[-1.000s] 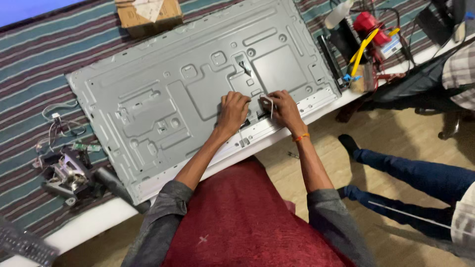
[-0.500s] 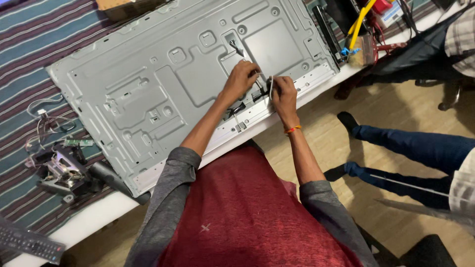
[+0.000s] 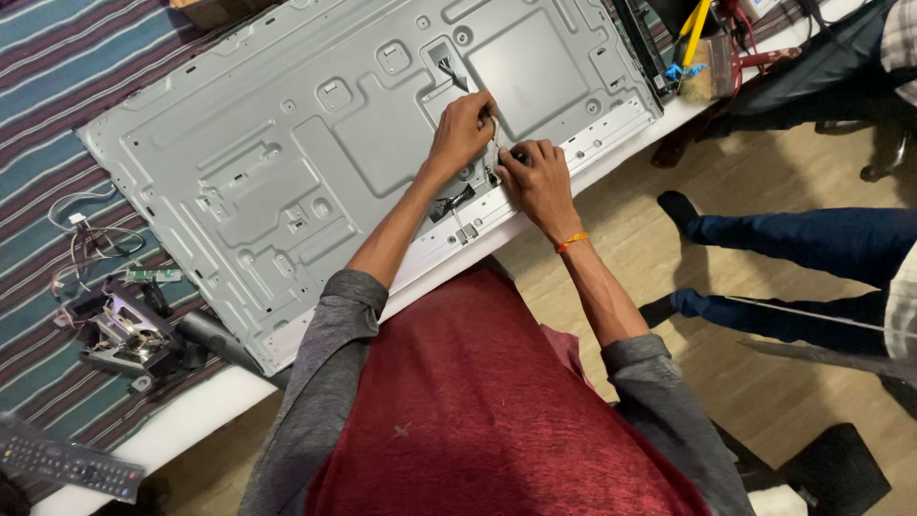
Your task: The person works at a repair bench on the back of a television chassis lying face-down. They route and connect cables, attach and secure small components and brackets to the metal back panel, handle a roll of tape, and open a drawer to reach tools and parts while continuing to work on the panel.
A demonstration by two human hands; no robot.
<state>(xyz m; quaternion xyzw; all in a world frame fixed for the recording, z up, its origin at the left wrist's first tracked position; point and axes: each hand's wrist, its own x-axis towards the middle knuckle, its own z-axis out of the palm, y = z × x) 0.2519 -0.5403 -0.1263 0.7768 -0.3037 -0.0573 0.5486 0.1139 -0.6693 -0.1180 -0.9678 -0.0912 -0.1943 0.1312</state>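
1. the left hand [image 3: 461,129] is closed in a pinch on a thin pale strip [image 3: 493,122], probably a flat cable, that rises from the lower middle of the grey metal back panel [image 3: 287,162]; the fingers are curled tight round its upper part.
2. the right hand [image 3: 537,180] is set just beside the left, its fingers bent down onto the same spot near the panel's near edge; whether anything is actually clamped in this grip cannot be told, as the fingertips are hidden against the metal.
3. the step in hand is judged to be work on a small connector or cable end at that spot: one hand steadies the strip while the other presses or picks at its foot.
4. the next move is judged to call for a fine, slow pull or push in line with the strip, with the foot held firm, since a thin cable is easily creased or torn.
5. a short black cable [image 3: 451,203] lies on the panel just below the left wrist.
6. the panel is laid flat on a striped cloth [image 3: 57,76] over the white desk [image 3: 191,416], and fills most of it.
7. at the left of the desk a small metal bracket part [image 3: 119,334], loose wires [image 3: 81,239] and a black remote control [image 3: 67,463] are seen, well apart from the hands.
8. at the right, another person's legs in blue trousers [image 3: 812,244] are seen on the floor.
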